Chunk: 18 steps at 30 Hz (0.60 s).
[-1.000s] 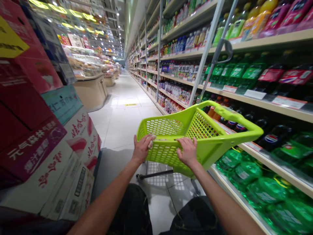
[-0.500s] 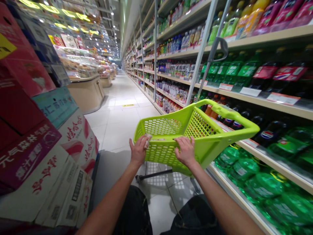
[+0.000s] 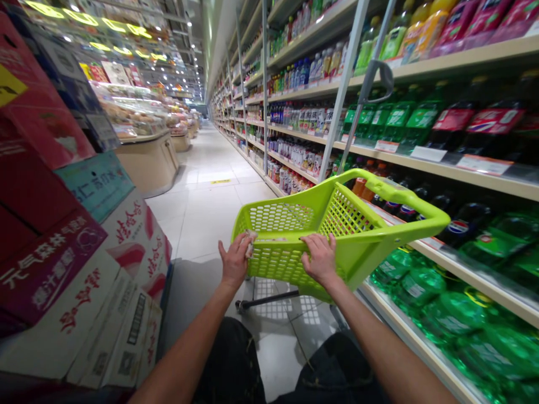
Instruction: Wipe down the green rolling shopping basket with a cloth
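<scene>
A lime-green shopping cart (image 3: 278,261) with a perforated basket stands crosswise before me, its handle towards the right. Under the fingers of my left hand (image 3: 234,259) is a crumpled pale cloth (image 3: 251,242), pressed against the rim near the basket's narrow left end; whether it is fabric or paper I cannot tell. The thumb of that hand sticks out to the left. My right hand (image 3: 320,257) is closed over the near rim, further right, with its fingertips hooked inside the basket.
Shelves of bottled drinks (image 3: 421,120) run along the right, close behind the cart handle. Stacked drink cartons (image 3: 130,230) rise on the left. A grey-handled pole (image 3: 381,78) leans against the shelves. Tiled aisle floor (image 3: 206,216) stretches ahead past a food counter (image 3: 147,163).
My left hand, with the cloth, has shifted slightly left along the cart's rim. The right hand keeps its grip on the rim.
</scene>
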Each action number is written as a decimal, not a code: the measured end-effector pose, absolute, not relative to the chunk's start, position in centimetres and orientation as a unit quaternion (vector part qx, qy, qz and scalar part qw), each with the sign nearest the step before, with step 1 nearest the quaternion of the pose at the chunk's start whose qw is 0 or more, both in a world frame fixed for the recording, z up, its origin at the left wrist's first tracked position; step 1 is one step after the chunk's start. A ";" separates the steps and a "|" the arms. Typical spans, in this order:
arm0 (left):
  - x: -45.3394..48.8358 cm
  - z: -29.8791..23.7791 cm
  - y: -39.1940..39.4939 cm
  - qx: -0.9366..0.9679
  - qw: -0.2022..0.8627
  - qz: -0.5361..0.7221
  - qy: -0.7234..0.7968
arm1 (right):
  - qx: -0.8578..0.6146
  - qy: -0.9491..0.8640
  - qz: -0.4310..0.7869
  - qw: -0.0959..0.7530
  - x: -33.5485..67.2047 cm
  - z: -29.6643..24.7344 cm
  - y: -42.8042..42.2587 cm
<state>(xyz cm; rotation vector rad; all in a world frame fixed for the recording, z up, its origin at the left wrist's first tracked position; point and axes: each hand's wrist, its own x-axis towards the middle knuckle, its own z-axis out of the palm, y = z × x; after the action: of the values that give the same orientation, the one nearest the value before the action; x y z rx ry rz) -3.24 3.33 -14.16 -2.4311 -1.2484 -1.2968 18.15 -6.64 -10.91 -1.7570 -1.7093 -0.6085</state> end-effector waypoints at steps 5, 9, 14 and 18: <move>0.4 -13.2 1.6 -0.852 0.060 -0.409 -0.322 | -0.660 -0.648 -0.224 0.307 17.9 -10.8 -6.8; -1.0 -13.0 2.5 -0.856 0.050 -0.392 -0.334 | -0.654 -0.660 -0.220 0.297 18.2 -10.6 -7.0; -5.0 -13.6 4.5 -0.828 0.014 -0.377 -0.416 | -0.653 -0.656 -0.213 0.312 18.0 -10.7 -6.6; -5.2 -13.7 4.3 -0.816 0.012 -0.382 -0.433 | -0.651 -0.660 -0.205 0.315 17.7 -10.9 -5.8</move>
<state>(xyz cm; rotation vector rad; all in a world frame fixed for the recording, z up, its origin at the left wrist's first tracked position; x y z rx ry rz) -5.19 4.29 -13.74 -2.5462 -1.3490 -1.1918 17.72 -5.83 -10.85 -1.7146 -1.7397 -0.5392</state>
